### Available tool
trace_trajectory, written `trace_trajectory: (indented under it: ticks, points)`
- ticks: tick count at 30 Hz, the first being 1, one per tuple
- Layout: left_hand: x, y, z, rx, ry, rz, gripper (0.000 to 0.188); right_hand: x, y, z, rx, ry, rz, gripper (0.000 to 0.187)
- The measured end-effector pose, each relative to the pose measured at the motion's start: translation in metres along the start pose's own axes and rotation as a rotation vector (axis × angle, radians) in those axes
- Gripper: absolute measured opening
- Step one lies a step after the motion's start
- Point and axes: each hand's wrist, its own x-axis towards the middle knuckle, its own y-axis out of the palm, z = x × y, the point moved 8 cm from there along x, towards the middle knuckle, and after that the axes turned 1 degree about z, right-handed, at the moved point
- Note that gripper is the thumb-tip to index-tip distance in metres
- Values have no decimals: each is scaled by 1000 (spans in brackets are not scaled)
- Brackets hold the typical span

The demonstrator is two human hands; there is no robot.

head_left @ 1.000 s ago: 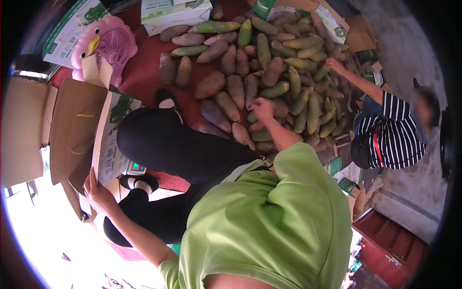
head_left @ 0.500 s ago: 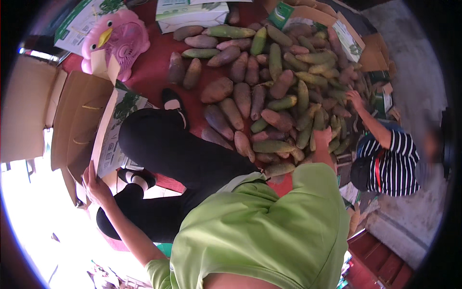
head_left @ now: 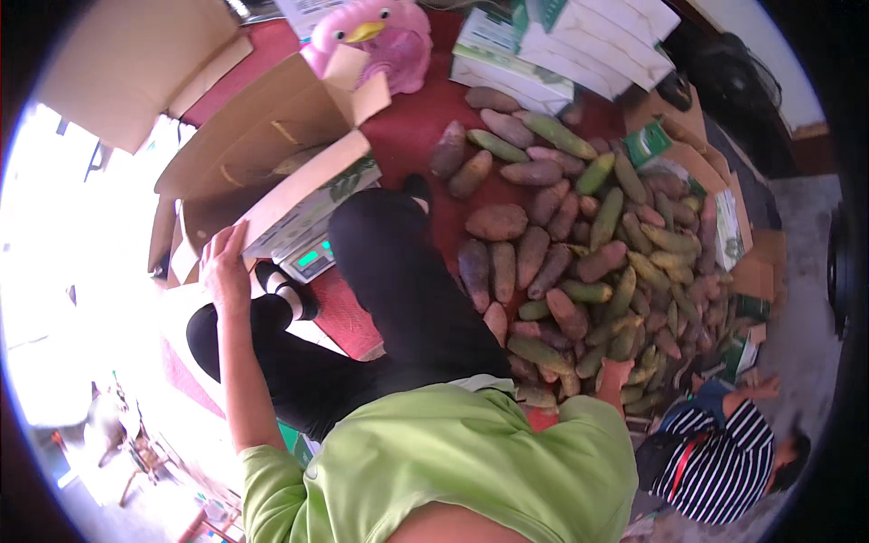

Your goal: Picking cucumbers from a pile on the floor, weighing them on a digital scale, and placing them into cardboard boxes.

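My left hand [head_left: 226, 267] grips the near edge of an open cardboard box [head_left: 303, 195], its fingers at the raised flap. The box stands on a scale [head_left: 312, 260] with a lit green display; most of its inside is hidden. My right hand [head_left: 615, 373] is at the near edge of a large heap of long, thick vegetables [head_left: 566, 317], some green, others brownish purple. Its fingers are closed around the lower end of a green vegetable [head_left: 623, 344], partly hidden. My legs [head_left: 407, 281] lie between the box and the heap.
A pink bird-shaped fan [head_left: 389, 50] stands beyond the box. White-green cartons [head_left: 516, 72] are stacked behind the heap, near a black fan [head_left: 738, 72]. A torn carton [head_left: 724, 208] borders the heap. At the right sits a person in a striped shirt [head_left: 715, 462].
My view has swung left, so the heap appears further right and lower. My left hand remains on the box and my right hand at the heap. The other person's hand has drawn back from the heap.
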Motion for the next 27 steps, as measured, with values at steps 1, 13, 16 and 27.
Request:
trace_trajectory:
  ticks: [1, 13, 16, 27]
  points:
    - [1, 1, -1, 4, -2, 16, 39, -10, -5, 3, -17, -40, -24, 89]
    - [-7, -8, 0, -14, 38, -32, 38, -136, -71, 239, 332, -950, -31, 76]
    - [-7, -9, -2, -51, 9, -12, 40, -210, -109, 317, 385, -1209, -88, 74]
    - [-9, -14, -3, -80, 66, -22, 39, -597, -194, 459, 530, -2312, -84, 53]
